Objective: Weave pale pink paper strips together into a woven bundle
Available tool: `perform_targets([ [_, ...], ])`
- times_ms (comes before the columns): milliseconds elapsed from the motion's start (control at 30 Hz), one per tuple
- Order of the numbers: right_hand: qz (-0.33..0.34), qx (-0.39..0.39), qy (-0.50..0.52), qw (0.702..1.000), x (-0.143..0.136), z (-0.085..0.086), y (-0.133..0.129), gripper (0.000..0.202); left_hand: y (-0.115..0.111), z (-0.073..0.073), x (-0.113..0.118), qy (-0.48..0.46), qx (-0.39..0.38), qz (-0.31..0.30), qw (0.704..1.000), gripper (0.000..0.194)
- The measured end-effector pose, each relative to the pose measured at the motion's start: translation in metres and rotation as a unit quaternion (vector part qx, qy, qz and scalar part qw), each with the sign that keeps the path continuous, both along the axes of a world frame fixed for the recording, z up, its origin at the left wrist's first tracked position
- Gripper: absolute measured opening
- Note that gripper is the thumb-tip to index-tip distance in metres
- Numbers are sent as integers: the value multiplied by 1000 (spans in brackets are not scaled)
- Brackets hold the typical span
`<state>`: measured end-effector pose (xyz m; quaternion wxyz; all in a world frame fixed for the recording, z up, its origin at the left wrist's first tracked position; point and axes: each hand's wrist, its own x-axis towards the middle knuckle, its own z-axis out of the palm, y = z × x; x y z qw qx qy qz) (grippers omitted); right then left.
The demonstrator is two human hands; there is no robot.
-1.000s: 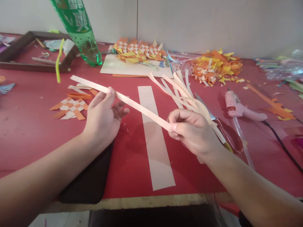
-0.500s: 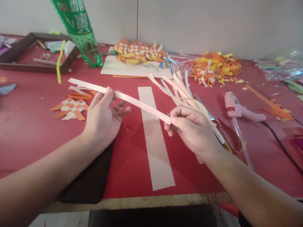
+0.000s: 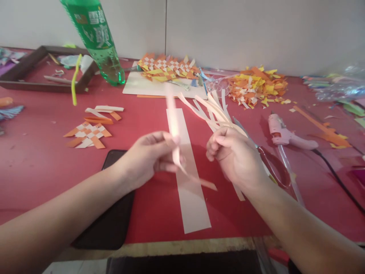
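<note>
My left hand [image 3: 151, 156] pinches a narrow pale paper strip [image 3: 176, 156] near its middle. The strip's upper part points away from me, blurred by motion, and its lower end bends down to the right. My right hand [image 3: 236, 158] is apart from it, fingers curled in with nothing visible in them. Beneath the held strip, a wide pale paper band [image 3: 194, 207] lies flat on the red table. A bundle of narrow pale strips [image 3: 218, 110] runs behind and under my right hand. Scissors [image 3: 275, 167] lie beside that hand, partly hidden.
A black phone [image 3: 108, 224] lies under my left forearm. Woven orange-and-white paper fish [image 3: 88, 133] sit left. A green bottle [image 3: 107, 57], dark frame [image 3: 37, 86], woven pieces [image 3: 165, 66] and orange-yellow scraps [image 3: 258, 85] stand behind. A pink glue gun [image 3: 285, 133] with cord is right.
My right hand has let go of the strip's end. My left hand has moved right and closed on the strip, which has swung from slanting across to pointing away from me.
</note>
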<state>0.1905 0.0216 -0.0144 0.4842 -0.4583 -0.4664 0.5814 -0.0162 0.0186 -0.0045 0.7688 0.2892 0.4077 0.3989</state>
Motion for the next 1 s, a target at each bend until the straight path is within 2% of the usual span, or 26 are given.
perform_targets([
  [33, 26, -19, 3, 999, -2, 1, -1, 18, -3, 0, 2, 17, -17, -89, 996, 18],
  [100, 85, -40, -16, 995, -5, 1, -4, 22, -8, 1, 5, 60, -16, -185, 981, 20],
  [200, 126, -49, -46, 990, -10, 0, -8, 22, -10, 2, 6, 81, 1, -232, 969, 20],
  [267, 119, -76, -22, 990, -12, 0, -9, 21, -9, 2, 6, 71, 21, -209, 975, 20],
  [433, 161, -149, 82, 972, -10, 5, -8, 25, -6, 0, 4, 42, 109, -9, 993, 27],
  [533, 188, -161, 68, 967, -9, 6, -9, 24, -5, -1, 3, 10, 141, 51, 989, 33],
  [633, 202, -156, 48, 966, -8, 6, -10, 22, -5, -1, 2, 12, 157, 78, 985, 34],
  [800, 209, -149, 43, 966, -7, 6, -10, 23, -5, -3, 2, 24, 155, 82, 984, 23],
  [1000, 184, -169, 103, 963, -10, 12, -8, 20, -4, -3, 0, 5, 149, 68, 986, 27],
])
